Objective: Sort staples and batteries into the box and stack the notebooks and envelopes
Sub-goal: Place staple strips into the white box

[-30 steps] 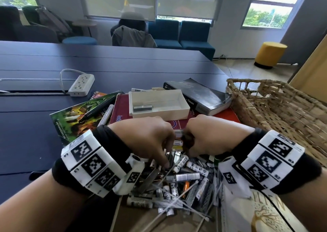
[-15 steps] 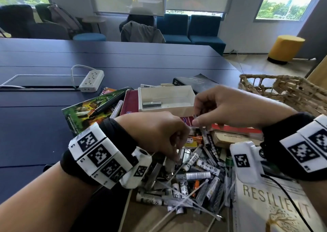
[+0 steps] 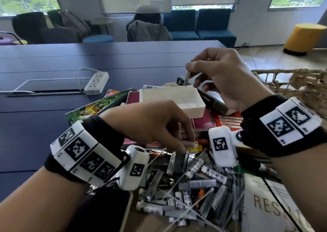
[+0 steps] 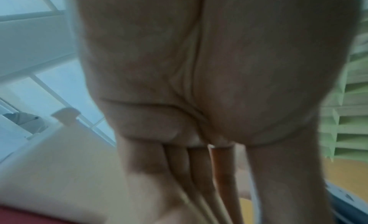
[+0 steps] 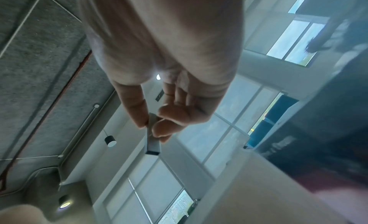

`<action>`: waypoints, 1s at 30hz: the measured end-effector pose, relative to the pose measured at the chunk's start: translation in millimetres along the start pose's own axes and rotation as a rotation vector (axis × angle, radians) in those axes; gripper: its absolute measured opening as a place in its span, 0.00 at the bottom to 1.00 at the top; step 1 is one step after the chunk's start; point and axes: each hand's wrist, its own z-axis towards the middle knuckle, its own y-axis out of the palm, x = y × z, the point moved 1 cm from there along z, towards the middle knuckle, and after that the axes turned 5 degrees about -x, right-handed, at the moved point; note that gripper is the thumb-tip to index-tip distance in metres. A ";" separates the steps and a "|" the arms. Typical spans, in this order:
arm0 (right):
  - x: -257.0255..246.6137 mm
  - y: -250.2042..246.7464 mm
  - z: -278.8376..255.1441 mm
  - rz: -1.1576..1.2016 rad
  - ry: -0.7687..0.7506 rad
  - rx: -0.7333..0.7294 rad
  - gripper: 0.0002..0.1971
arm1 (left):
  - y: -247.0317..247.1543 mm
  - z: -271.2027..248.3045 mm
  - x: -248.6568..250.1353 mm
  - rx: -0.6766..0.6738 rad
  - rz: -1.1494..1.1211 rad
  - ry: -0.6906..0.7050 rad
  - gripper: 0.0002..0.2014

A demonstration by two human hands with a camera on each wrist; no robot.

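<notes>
Right hand: thumb and fingertips pinch a staple strip, held above the far edge of the white box. Left hand: fingers curled round a battery at the far edge of the battery pile. The box rests on notebooks near the bench's right edge.

The white box stands open-topped on notebooks, reachable from above. A wicker basket walls off the right. Batteries and staple strips crowd the near edge. The blue worktop lies bare to the left.
</notes>
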 end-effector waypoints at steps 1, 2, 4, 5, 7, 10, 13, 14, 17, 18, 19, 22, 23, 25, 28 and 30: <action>-1.8 1.6 4.9 0.002 -0.003 -0.007 0.11 | -0.2 0.9 -0.9 0.035 0.007 -0.013 0.12; -3.6 3.2 9.5 0.005 -0.008 -0.014 0.12 | -0.5 1.8 -2.0 0.064 0.015 -0.027 0.12; -4.2 6.3 18.1 0.030 -0.022 -0.015 0.12 | -1.3 4.0 -3.8 0.078 0.028 -0.051 0.11; -2.1 7.3 22.0 0.052 -0.024 -0.011 0.12 | -1.6 5.6 -4.5 0.066 0.034 -0.059 0.11; 4.7 10.7 26.5 0.104 -0.013 -0.010 0.10 | -1.2 6.9 -5.5 0.033 0.040 -0.065 0.09; 18.5 15.0 30.6 0.138 0.025 -0.017 0.08 | -0.2 9.1 -8.3 -0.016 0.056 -0.067 0.09; 26.8 15.3 31.3 0.108 0.042 -0.025 0.08 | 0.5 9.9 -9.2 -0.031 0.084 -0.066 0.09; 28.3 14.4 31.4 0.112 0.046 -0.023 0.08 | 1.1 10.3 -9.2 -0.038 0.098 -0.068 0.10; 32.2 12.2 30.0 0.120 0.053 -0.025 0.07 | 5.9 11.2 -8.2 -0.085 0.163 -0.052 0.10; 33.5 12.5 29.3 0.116 0.057 -0.028 0.07 | 7.1 11.5 -8.3 -0.099 0.184 -0.052 0.11; 35.0 13.0 28.6 0.114 0.060 -0.032 0.07 | 7.9 11.9 -8.8 -0.108 0.193 -0.059 0.11; 37.8 14.1 27.3 0.129 0.067 -0.039 0.07 | 9.0 12.8 -10.8 -0.101 0.203 -0.067 0.11; 38.3 14.3 26.8 0.132 0.065 -0.039 0.07 | 9.4 13.3 -11.6 -0.099 0.209 -0.063 0.11; 39.6 14.5 26.3 0.133 0.064 -0.042 0.07 | 10.2 14.6 -12.9 -0.098 0.232 -0.058 0.10; 41.8 15.1 26.3 0.123 0.075 -0.058 0.07 | 10.4 15.7 -12.1 -0.089 0.238 -0.044 0.07; 42.4 15.1 26.4 0.113 0.078 -0.070 0.07 | 9.9 15.1 -10.7 -0.090 0.227 -0.029 0.06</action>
